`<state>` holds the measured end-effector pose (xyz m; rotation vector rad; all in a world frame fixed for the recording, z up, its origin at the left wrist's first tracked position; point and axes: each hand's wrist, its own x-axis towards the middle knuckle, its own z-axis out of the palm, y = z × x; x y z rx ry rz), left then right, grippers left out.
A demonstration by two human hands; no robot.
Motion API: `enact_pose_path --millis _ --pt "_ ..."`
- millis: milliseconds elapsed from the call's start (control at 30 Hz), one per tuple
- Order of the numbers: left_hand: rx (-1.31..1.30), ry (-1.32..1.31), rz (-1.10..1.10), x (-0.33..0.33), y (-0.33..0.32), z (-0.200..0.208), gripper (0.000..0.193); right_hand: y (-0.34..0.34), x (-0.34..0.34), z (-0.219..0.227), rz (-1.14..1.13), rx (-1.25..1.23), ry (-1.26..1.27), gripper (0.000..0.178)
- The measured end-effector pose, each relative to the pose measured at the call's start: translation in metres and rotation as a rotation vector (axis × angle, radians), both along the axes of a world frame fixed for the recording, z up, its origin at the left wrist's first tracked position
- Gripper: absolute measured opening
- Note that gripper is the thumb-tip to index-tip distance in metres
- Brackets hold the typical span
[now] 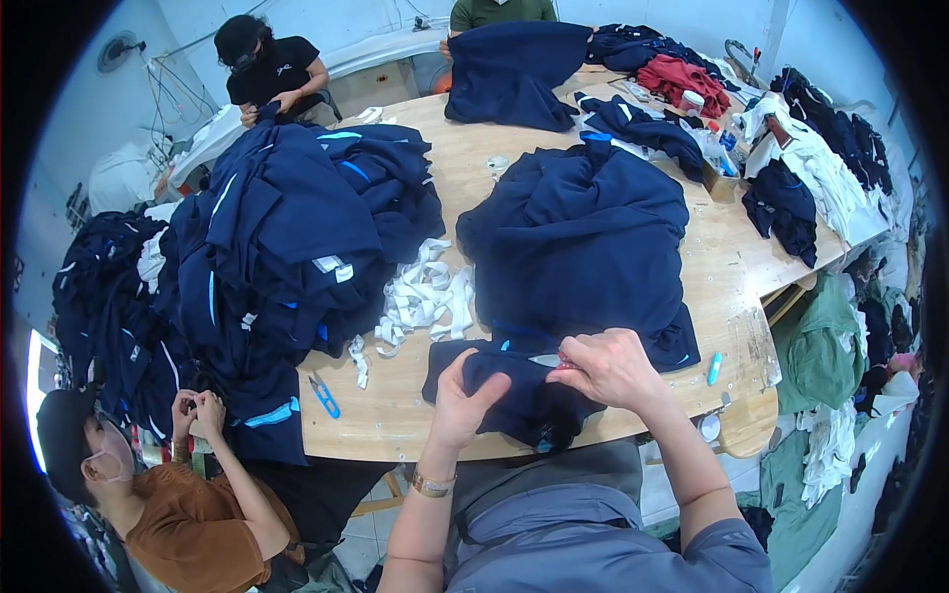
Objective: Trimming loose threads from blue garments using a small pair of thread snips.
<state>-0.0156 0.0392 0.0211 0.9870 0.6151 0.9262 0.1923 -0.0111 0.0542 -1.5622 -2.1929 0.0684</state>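
Observation:
In front of me, at the table's near edge, lies a dark navy garment with small light blue bits on it. My left hand grips its left part, the thumb on top and the cloth between thumb and fingers. Closed around small red-handled thread snips, my right hand is over the garment's right side. A pale, narrow tip points from the snips toward my left hand. Most of their handle is hidden by my fingers. Just beyond lies a large heap of navy garments.
Blue thread snips lie to the left, a turquoise tool to the right. White strips separate the middle heap from a bigger navy pile. Co-workers sit at left, far left and across the table.

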Motion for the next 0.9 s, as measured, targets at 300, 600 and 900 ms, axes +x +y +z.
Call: enact_pose_path --millis 300,600,900 --pt "0.219 0.202 0.059 0.006 -0.004 0.002 0.012 0.0 -0.027 0.004 -0.097 -0.116 0.852 0.027" --pt "0.377 0.409 0.162 0.005 -0.003 -0.004 0.017 0.003 -0.044 -0.004 -0.126 -0.001 0.886 0.008" --pt "0.411 0.368 0.296 0.008 -0.001 -0.001 0.019 -0.017 -0.03 0.02 0.43 -0.445 0.93 0.018"
